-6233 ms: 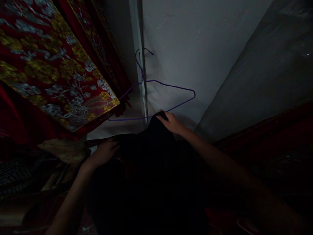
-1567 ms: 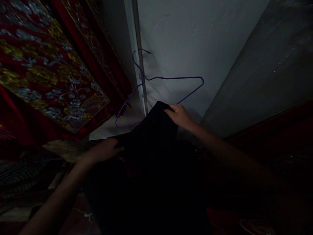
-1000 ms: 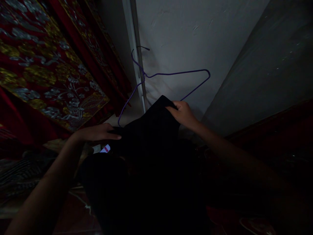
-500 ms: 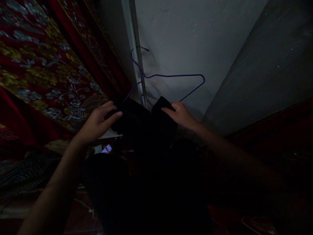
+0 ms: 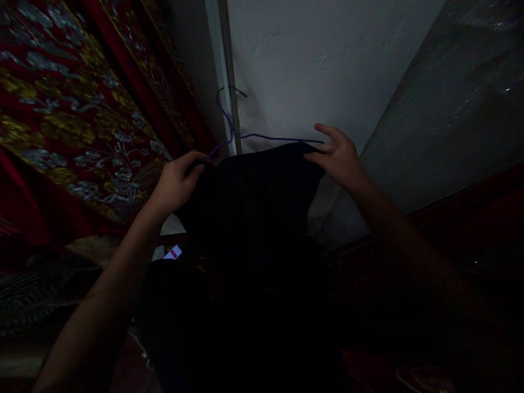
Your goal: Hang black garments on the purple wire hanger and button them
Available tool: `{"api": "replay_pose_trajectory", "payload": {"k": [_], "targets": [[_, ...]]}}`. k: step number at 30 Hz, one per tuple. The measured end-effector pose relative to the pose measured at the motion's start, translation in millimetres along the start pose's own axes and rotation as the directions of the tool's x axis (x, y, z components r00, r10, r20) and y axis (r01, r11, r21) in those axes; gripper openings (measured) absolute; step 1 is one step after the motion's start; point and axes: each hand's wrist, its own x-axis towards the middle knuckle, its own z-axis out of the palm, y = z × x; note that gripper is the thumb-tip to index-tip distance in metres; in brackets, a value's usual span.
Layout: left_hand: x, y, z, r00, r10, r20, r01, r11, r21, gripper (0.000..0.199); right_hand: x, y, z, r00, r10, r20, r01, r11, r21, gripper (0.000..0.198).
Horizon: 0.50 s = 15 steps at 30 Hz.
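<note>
A purple wire hanger (image 5: 266, 137) is in front of the pale wall, its hook at the upper left. Dark cloth, a black garment (image 5: 262, 185), spreads below the hanger's top wire and covers its lower part. My left hand (image 5: 178, 180) pinches the garment's left upper edge against the hanger's left arm. At the hanger's right end, my right hand (image 5: 338, 155) grips the garment's right upper corner between thumb and fingers, with the index finger raised. The garment's lower part merges with the darkness, so its kind is unclear.
A red curtain (image 5: 61, 109) with gold and silver floral patterns hangs on the left. A narrow metal strip (image 5: 223, 54) runs up the pale wall (image 5: 327, 65). Low on the left, a small lit screen (image 5: 173, 252) glows. The floor area is very dark.
The garment's top edge has gone from bunched to stretched across the hanger, covering its lower wire. My right hand has moved up and right to the hanger's end; my left hand rose slightly.
</note>
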Motion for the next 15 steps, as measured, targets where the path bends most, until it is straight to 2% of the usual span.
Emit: {"api": "replay_pose_trajectory", "payload": {"k": [3, 5, 9, 11, 13, 14, 15], "targets": [[-1.2, -2.5, -5.9, 0.999, -0.015, -0.041, 0.017, 0.999, 0.032, 0.029, 22.0, -2.9, -7.6, 0.969, 0.148, 0.199, -0.152, 0.988, 0.007, 0.041], [-2.9, -9.0, -7.5, 0.992, -0.029, -0.119, 0.035, 0.998, 0.051, 0.028, 24.4, -11.3, -11.9, 0.91, 0.187, 0.37, -0.203, 0.979, 0.006, 0.021], [-5.3, -29.2, -9.1, 0.969, -0.005, -0.249, 0.027, 0.996, 0.085, 0.03, 14.0, -33.9, -29.8, 0.742, 0.297, 0.601, -0.347, 0.937, -0.035, 0.023], [-5.6, -39.3, -9.0, 0.969, -0.025, -0.245, 0.04, 0.997, 0.06, 0.038, 11.2, -42.8, -38.0, 0.702, 0.346, 0.622, -0.39, 0.918, -0.07, 0.027], [-5.8, -47.6, -6.6, 0.971, -0.097, -0.217, 0.099, 0.995, 0.0, 0.046, 11.6, -48.4, -37.4, 0.697, 0.394, 0.599, -0.419, 0.902, -0.105, 0.038], [-5.8, -50.5, -4.3, 0.972, -0.136, -0.193, 0.134, 0.991, -0.025, 0.046, 11.8, -50.1, -32.4, 0.757, 0.385, 0.527, -0.398, 0.912, -0.095, 0.044], [-5.8, -52.4, -1.3, 0.972, -0.166, -0.166, 0.162, 0.986, -0.036, 0.042, 11.3, -51.1, -24.3, 0.843, 0.345, 0.411, -0.348, 0.935, -0.072, 0.049]]}}
